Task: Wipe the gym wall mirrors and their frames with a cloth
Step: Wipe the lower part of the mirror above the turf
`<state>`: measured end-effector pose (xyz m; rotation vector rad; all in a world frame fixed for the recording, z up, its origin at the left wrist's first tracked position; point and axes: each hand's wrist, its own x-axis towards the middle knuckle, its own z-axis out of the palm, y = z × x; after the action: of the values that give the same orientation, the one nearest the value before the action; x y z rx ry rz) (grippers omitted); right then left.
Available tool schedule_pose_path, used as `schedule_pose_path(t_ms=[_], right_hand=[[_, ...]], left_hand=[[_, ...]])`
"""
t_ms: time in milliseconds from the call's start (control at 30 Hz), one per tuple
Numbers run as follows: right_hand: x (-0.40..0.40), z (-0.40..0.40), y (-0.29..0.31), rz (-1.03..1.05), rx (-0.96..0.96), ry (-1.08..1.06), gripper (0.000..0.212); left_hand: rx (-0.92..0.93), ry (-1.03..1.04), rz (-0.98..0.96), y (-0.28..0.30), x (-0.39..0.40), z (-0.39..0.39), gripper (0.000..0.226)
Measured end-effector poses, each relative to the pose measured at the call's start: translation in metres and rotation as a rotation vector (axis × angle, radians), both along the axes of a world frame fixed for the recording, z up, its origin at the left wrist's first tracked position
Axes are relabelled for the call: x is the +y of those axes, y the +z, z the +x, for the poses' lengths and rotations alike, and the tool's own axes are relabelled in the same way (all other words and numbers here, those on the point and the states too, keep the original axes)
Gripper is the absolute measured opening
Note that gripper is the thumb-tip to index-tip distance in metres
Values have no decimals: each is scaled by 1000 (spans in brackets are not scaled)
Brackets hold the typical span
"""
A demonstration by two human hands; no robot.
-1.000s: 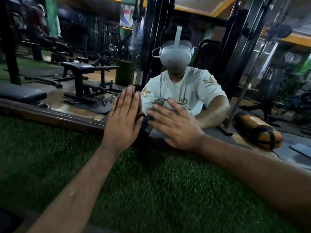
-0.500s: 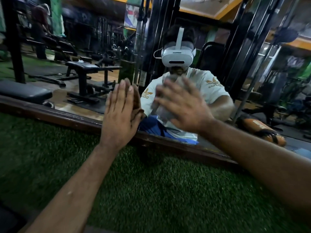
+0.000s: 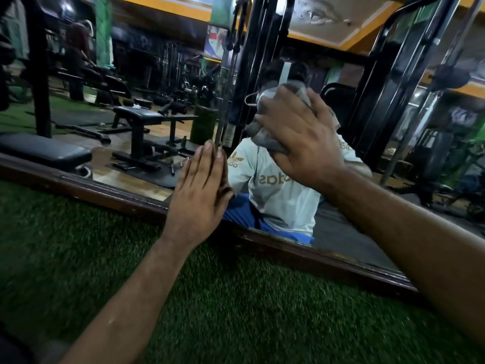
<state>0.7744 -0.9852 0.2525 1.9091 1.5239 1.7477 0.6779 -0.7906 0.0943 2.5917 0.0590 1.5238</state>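
A large wall mirror (image 3: 147, 82) fills the upper half of the head view, and its dark brown wooden frame (image 3: 105, 191) runs along the bottom edge just above the floor. My left hand (image 3: 195, 198) lies flat against the glass low down, fingers straight and together, its heel over the frame. My right hand (image 3: 301, 137) presses a crumpled grey cloth (image 3: 265, 135) against the mirror higher up and to the right, fingers spread over it. Most of the cloth is hidden under that hand.
Green artificial turf (image 3: 210, 298) covers the floor up to the frame. The glass reflects a person in a white shirt wearing a headset, black weight benches (image 3: 139, 115), a cable machine's black uprights (image 3: 262, 48) and other gym gear.
My right hand has slid the cloth up the mirror, from just above the frame to well above it. My left hand has stayed flat on the glass.
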Motion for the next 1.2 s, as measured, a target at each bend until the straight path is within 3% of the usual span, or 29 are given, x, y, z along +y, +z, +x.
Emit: schedule_pose_path(t_ms=[100, 200, 267, 333, 400, 500, 633, 700, 767, 900, 967, 1100, 1200], right_hand=[[12, -9, -17, 8, 63, 2, 51], [10, -9, -68, -363, 16, 21, 53], [2, -6, -72, -494, -38, 26, 49], [0, -2, -53, -380, -58, 16, 55], [-1, 0, -35, -107, -45, -8, 58], [8, -3, -51, 103, -21, -13, 56], [5, -5, -114, -263, -41, -3, 66], [-5, -4, -117, -418, -105, -17, 65], [-8, 2, -101, -387, -126, -9, 64], [9, 0, -91, 75, -38, -30, 62], [22, -9, -120, 27, -22, -19, 65], [23, -16, -139, -361, -75, -48, 62], [32, -10, -104, -247, -118, -43, 59]], left_hand=[[-5, -5, -17, 1, -3, 0, 77], [-35, -22, -10, 0, -3, -4, 81], [-30, -32, 10, -3, 0, -6, 87], [-9, -28, 18, -4, 4, -7, 87], [-2, -15, 37, -4, 7, -6, 82], [2, -18, 39, -3, 7, -5, 79], [-21, -45, 56, -4, 11, -6, 74], [-38, 1, 46, -6, 20, -7, 74], [-28, 15, 3, -7, 32, -8, 78], [-60, -25, 4, -9, 41, -6, 73], [-89, -35, -26, -13, 40, -4, 68], [-102, 3, -11, -25, 46, -6, 65], [-93, 8, -7, -31, 48, -6, 66]])
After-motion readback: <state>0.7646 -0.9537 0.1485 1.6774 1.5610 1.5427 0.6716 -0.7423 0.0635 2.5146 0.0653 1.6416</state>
